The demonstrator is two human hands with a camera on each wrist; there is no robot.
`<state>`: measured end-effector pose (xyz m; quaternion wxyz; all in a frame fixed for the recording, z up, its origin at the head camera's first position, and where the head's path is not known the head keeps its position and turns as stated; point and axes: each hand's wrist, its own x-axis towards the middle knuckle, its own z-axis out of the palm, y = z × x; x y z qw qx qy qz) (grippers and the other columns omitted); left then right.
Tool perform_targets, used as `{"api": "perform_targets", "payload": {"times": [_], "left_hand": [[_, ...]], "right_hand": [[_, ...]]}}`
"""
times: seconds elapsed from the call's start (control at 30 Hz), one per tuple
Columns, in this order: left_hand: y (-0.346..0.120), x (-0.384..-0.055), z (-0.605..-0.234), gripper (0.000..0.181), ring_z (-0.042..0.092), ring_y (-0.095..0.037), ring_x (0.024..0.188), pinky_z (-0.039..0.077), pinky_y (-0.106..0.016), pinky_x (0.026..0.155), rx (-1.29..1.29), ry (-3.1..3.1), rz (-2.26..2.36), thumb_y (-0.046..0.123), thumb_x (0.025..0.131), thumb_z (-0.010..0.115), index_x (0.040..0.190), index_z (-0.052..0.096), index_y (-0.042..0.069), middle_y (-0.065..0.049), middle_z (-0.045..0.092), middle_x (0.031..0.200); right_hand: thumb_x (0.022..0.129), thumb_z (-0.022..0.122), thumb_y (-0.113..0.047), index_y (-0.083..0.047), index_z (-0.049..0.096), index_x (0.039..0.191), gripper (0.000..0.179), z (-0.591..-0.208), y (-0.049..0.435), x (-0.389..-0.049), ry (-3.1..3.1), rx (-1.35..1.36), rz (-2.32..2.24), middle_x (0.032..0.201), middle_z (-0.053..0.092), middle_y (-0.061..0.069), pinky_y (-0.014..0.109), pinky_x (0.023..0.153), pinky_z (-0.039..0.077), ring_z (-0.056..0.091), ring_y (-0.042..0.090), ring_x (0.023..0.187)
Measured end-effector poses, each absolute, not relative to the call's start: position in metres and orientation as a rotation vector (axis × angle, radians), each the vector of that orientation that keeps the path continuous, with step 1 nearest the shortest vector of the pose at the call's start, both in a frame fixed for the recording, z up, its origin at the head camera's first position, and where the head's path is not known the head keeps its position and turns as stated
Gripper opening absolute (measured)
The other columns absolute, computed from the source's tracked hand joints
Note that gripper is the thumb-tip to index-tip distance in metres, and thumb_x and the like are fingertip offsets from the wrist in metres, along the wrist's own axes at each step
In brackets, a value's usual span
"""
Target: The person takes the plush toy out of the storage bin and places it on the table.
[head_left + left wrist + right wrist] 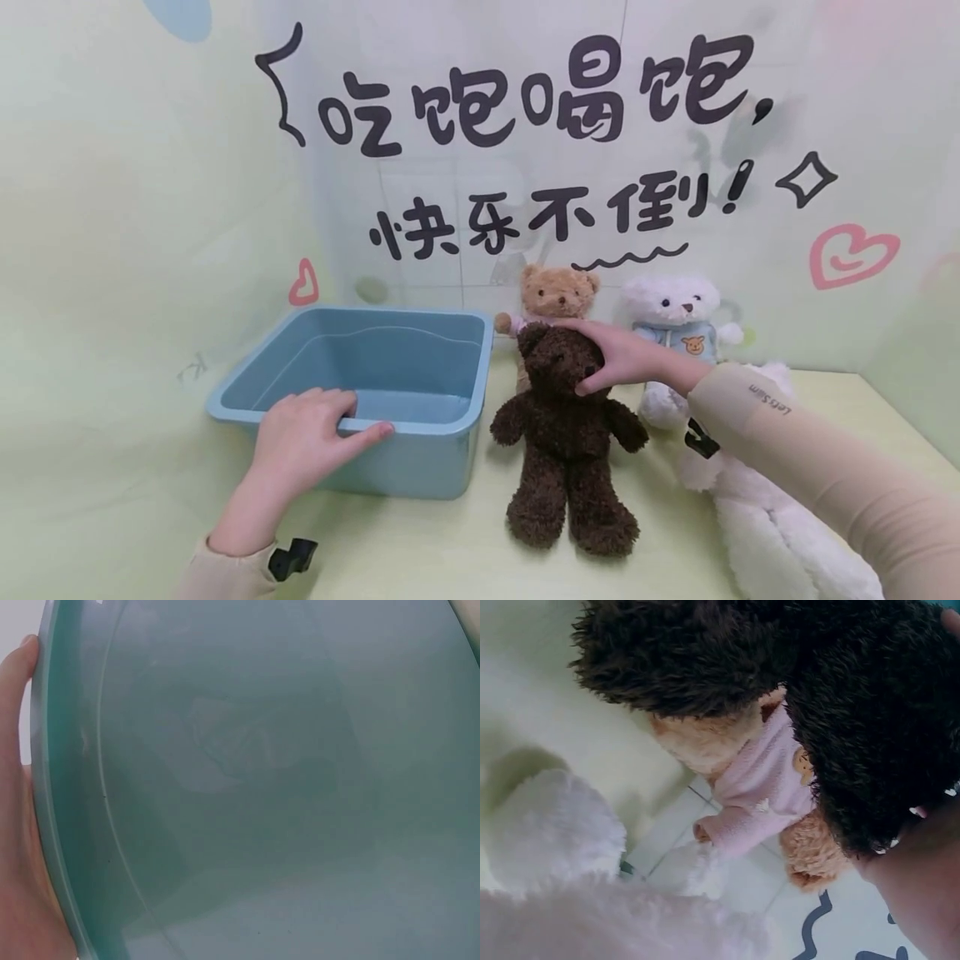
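A blue-grey plastic basin (420,462) stands on the table, its inside bare. My left hand (300,437) grips its near rim, fingers curled over the inside and thumb along the outside. The basin wall (247,787) fills most of the left wrist view, with the left hand (19,825) at its edge. To the right of the basin, my right hand (626,354) holds a dark brown teddy bear (573,433) by the head, thumb across its face. The bear is upright, facing me; its dark fur (690,652) covers the top of the right wrist view.
A tan teddy bear (558,292) in pink sits behind the brown one, partly hidden. Right of it sits a white bear (675,304) in a blue top. Another white plush toy (780,517) lies under my right forearm. A printed backdrop (480,200) closes off the back.
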<state>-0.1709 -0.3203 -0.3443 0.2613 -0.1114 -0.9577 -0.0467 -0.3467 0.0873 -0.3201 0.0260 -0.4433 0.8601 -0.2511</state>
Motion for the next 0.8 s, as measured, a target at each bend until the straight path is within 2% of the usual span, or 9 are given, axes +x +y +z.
{"api": "perform_targets", "payload": {"times": [0.33, 0.57, 0.8], "left_hand": [[-0.320, -0.170, -0.343, 0.057, 0.033, -0.010, 0.051, 0.027, -0.030, 0.051, -0.296, -2.587, -0.126, 0.070, 0.078, 0.061, 0.063, 0.036, 0.022, 0.008, 0.033, 0.056], [-0.319, -0.170, -0.343, 0.058, 0.033, -0.010, 0.052, 0.027, -0.030, 0.051, -0.295, -2.592, -0.128, 0.070, 0.078, 0.061, 0.063, 0.036, 0.021, 0.008, 0.033, 0.056], [-0.319, -0.170, -0.344, 0.058, 0.033, -0.010, 0.052, 0.027, -0.030, 0.052, -0.296, -2.588, -0.119, 0.071, 0.078, 0.061, 0.063, 0.035, 0.021, 0.008, 0.033, 0.056]], "right_hand": [[0.073, 0.082, -0.045, -0.017, 0.026, 0.153, 0.102, -0.312, 0.085, -0.346, 2.662, -1.304, -0.739, 0.146, 0.040, 0.012, 0.053, 0.102, 0.035, 0.045, 0.032, 0.128], [0.083, 0.071, -0.051, -0.015, 0.026, 0.153, 0.091, -0.308, 0.087, -0.343, 2.712, -1.218, -0.696, 0.153, 0.032, 0.014, 0.055, 0.106, 0.029, 0.037, 0.037, 0.134], [0.088, 0.065, -0.050, -0.011, 0.028, 0.152, 0.083, -0.307, 0.090, -0.343, 2.741, -1.242, -0.661, 0.153, 0.032, 0.017, 0.056, 0.107, 0.026, 0.034, 0.040, 0.136]]}}
